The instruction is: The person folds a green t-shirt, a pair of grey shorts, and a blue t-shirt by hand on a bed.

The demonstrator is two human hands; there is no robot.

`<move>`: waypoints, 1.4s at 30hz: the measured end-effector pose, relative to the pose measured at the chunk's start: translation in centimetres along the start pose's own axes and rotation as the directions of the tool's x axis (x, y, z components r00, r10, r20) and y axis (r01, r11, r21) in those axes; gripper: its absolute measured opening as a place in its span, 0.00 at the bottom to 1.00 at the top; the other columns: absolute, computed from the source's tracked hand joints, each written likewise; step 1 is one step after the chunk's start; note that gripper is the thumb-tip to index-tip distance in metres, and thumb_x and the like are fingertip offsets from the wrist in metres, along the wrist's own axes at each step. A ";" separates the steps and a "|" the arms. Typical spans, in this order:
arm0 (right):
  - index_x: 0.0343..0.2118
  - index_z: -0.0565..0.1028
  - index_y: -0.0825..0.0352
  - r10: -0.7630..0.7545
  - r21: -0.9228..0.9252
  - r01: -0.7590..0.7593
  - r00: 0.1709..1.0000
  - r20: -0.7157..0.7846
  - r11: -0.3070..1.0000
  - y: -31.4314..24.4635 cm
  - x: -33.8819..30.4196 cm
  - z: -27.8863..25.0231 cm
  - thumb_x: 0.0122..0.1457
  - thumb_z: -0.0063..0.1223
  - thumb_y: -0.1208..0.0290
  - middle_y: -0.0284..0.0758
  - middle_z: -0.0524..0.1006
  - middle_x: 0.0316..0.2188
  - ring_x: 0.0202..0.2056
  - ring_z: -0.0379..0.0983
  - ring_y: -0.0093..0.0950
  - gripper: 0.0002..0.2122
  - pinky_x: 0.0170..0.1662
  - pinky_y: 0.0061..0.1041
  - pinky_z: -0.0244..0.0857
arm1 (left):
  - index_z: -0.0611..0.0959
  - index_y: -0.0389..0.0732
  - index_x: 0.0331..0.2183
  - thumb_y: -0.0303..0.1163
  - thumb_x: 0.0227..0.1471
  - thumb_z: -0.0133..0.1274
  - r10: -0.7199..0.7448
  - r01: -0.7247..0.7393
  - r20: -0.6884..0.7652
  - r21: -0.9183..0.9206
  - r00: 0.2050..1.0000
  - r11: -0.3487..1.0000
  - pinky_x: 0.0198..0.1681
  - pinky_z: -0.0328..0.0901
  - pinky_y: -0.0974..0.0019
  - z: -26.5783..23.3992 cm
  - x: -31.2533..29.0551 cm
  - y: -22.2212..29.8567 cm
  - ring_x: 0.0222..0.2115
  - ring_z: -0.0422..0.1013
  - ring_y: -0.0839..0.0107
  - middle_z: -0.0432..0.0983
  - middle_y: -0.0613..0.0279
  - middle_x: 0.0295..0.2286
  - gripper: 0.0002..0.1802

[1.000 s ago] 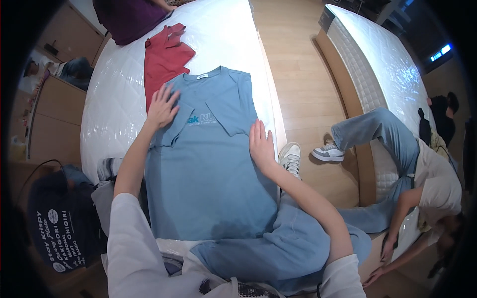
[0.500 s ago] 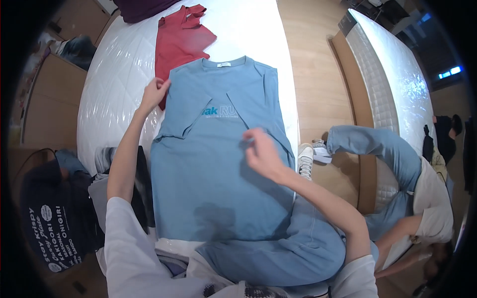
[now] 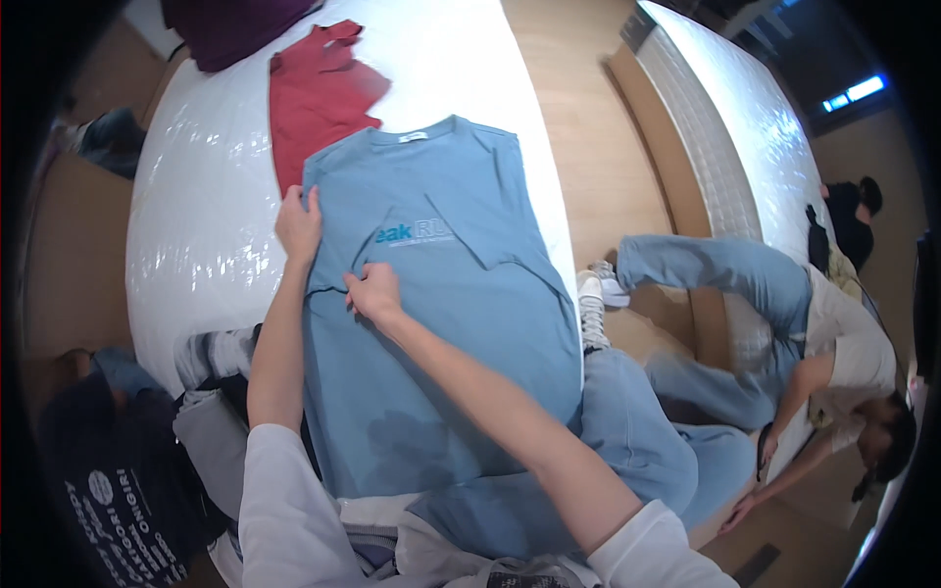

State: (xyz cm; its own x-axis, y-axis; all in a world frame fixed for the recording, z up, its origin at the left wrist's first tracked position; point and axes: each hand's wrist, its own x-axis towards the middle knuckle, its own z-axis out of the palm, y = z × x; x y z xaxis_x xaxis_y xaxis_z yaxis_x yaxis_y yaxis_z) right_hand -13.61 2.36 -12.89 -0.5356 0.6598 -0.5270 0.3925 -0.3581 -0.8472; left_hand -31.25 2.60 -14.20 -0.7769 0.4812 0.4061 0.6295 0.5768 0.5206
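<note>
Cotton-like knit seems likely for the pale blue T-shirt (image 3: 461,304), which lies face up on a plastic-wrapped mattress (image 3: 211,196), collar away from the wearer and both sleeves turned inward over the chest print. It should handle as light, limp and hardly fragile, creasing easily and perhaps sliding on the slick wrap; shoulder seams, sleeve corners and side edges look the best places to take hold. At the T-shirt's left shoulder edge, the left hand (image 3: 298,223) is partly curled, thumb near fingers, though whether it pinches cloth I cannot tell. On its left half, the right hand (image 3: 374,291) has its fingertips closed on the folded sleeve's corner. Beyond the T-shirt's upper left lies a red garment (image 3: 319,103), with purple cloth (image 3: 235,29) farther off; grey cloth (image 3: 211,426) is bunched to its lower left. To its right come a wood-toned floor (image 3: 578,118), a second wrapped mattress (image 3: 745,137) and a person in a light top (image 3: 853,314) leaning down.
</note>
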 end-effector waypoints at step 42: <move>0.38 0.69 0.67 -0.434 -0.462 0.410 0.899 0.058 0.787 -9.7 15.8 -36.4 0.58 0.52 0.66 0.42 0.77 0.28 0.26 0.76 0.37 0.10 0.37 0.34 0.68 | 0.78 0.29 0.33 0.39 0.47 0.61 0.189 0.036 0.703 -0.292 0.686 0.956 0.27 0.63 0.70 6.6 -3.3 24.9 0.22 0.66 0.79 0.75 0.65 0.20 0.21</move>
State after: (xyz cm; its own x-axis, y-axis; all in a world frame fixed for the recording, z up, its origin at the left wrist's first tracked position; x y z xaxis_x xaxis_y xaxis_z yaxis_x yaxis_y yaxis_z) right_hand 1.37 40.31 -10.49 -0.6951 0.7104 -0.1100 0.4346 0.2934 -0.8515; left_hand -12.90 19.68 -7.55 -0.4021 0.9031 -0.1508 0.5688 0.3755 0.7318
